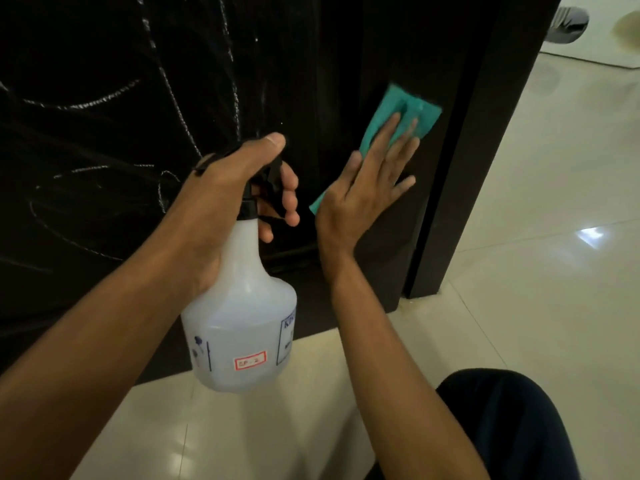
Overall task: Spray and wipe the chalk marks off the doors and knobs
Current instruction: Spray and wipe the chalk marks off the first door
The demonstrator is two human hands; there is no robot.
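Observation:
A dark door [329,57] fills the upper left of the head view, with white chalk marks [173,84] scrawled over its left part. My left hand [239,181] grips the neck and black trigger of a translucent white spray bottle [239,320], which hangs in front of the door's lower part. My right hand [370,181] lies flat, fingers straight, pressing a folded teal cloth [398,105] against the door's right part near its edge. No knob shows in this view.
Glossy cream floor tiles [536,220] spread to the right and below. The door's dark right edge [460,168] runs down to the floor. My knee in dark trousers [512,420] is at the bottom right. A dark object [568,24] lies on the floor at the top right.

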